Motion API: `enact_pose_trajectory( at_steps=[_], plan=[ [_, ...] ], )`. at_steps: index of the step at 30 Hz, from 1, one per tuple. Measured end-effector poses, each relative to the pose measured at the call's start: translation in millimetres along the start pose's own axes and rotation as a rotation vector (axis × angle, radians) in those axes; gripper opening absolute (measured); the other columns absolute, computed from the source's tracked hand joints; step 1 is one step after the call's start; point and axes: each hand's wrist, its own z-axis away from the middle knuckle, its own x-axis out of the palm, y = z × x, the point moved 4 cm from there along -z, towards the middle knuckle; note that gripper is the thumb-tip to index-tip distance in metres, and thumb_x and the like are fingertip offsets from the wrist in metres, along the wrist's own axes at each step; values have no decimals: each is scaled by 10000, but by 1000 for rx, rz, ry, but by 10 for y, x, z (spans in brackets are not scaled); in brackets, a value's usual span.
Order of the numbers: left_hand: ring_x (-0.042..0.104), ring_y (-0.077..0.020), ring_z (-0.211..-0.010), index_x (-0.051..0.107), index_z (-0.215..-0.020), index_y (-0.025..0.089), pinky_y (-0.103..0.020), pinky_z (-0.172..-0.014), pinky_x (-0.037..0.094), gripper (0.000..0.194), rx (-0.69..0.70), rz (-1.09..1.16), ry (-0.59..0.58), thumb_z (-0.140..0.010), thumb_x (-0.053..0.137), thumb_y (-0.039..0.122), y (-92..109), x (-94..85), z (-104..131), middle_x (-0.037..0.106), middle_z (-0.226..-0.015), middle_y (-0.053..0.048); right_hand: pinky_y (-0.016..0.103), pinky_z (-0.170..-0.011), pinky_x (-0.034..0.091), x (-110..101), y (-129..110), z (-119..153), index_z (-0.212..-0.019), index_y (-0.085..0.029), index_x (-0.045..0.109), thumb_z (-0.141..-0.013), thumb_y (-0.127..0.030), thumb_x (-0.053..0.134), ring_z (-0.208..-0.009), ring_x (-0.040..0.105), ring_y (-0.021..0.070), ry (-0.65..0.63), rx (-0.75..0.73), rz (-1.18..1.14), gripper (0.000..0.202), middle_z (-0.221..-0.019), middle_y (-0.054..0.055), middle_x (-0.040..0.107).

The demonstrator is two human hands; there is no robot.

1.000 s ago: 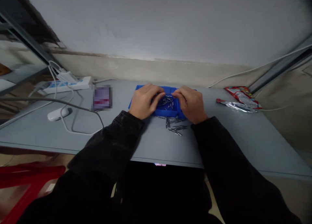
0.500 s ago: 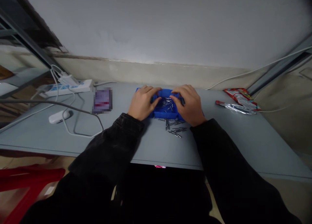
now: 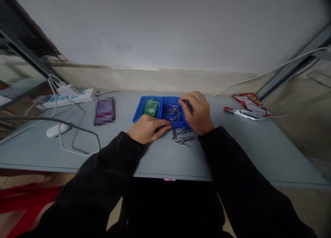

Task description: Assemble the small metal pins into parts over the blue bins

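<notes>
- Two blue trays show clearly on one worktop (image 3: 165,160): a left tray (image 3: 139,109) with green-and-white contents, a middle tray (image 3: 177,125) holding metal pins (image 3: 171,110).
- Blue plastic (image 3: 188,126) further right is mostly hidden.
- Loose pins (image 3: 182,144) in front overlap, uncountable.
- Two hands, fingertips narrow: left hand (image 3: 146,129) by the middle tray's front edge, right hand (image 3: 198,112) at its right; I cannot tell whether either holds a pin.

The light is dim — wall (image 3: 160,31) softly shaded, sleeves (image 3: 111,169) almost black — and a pixelated patch covers a purple object (image 3: 104,110).
</notes>
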Motion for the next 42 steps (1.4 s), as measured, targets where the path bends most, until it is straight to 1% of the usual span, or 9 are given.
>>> enact_pose_trajectory(
  at_steps=[3,10,15,22,28,32,37,39,42],
  plan=[
    [711,-148,-645,756,-1036,187,-265,-641,549,253,16,5,-48,-1015,554,339,39,47,53,766,-799,-44,369,-860,443,2,-1,2,-921,-204,635,-1003,-259,505,-902,583,200,0,-2,4,163,-912,47,672],
    [690,-191,-630,716,-1176,192,-297,-605,551,330,-47,-39,-311,-984,593,430,85,229,90,716,-736,-58,370,-860,455,16,14,9,-920,-207,634,-1001,-261,516,-898,587,199,-11,5,2,153,-914,45,675],
    [726,-217,-742,675,-1251,183,-332,-699,574,370,-45,-23,-350,-984,596,427,85,290,112,741,-864,-92,371,-857,457,29,15,17,-927,-210,633,-998,-252,520,-899,592,200,-18,7,-5,140,-912,43,676],
    [712,-158,-765,711,-1116,198,-265,-677,534,227,43,24,-275,-1024,540,314,143,306,139,733,-899,-42,368,-828,460,-33,16,-32,-916,-212,637,-1000,-254,518,-867,581,196,-13,28,-44,152,-883,41,661],
    [627,-135,-678,677,-896,168,-273,-624,508,286,190,-73,-179,-1052,483,308,190,307,176,644,-812,-22,366,-807,459,-105,13,-85,-920,-210,631,-993,-238,534,-859,576,195,-42,39,-79,125,-875,40,664],
    [615,-131,-693,657,-930,164,-261,-588,492,197,280,-101,-74,-1040,506,226,243,224,218,637,-802,-19,379,-812,466,-109,53,-100,-914,-221,627,-991,-234,536,-865,585,200,-76,50,-93,119,-887,40,673],
    [641,-134,-690,632,-1013,144,-262,-607,524,73,210,-25,107,-1006,572,186,221,-63,106,681,-814,-31,393,-807,475,-97,57,-36,-923,-235,623,-966,-205,573,-840,587,203,-106,32,-97,72,-865,33,680],
    [671,-134,-743,631,-1048,154,-261,-659,556,74,148,44,168,-1003,577,176,158,-169,-23,710,-865,-39,398,-812,482,-83,22,3,-958,-237,626,-951,-194,592,-853,595,205,-132,-4,-100,55,-877,30,692],
    [705,-127,-817,647,-1079,184,-253,-725,584,108,96,127,190,-1011,563,185,42,-230,-255,745,-941,-32,418,-846,489,-50,-18,50,-1055,-230,627,-939,-188,604,-908,609,216,-178,-46,-83,125,-963,42,714]
  ],
)
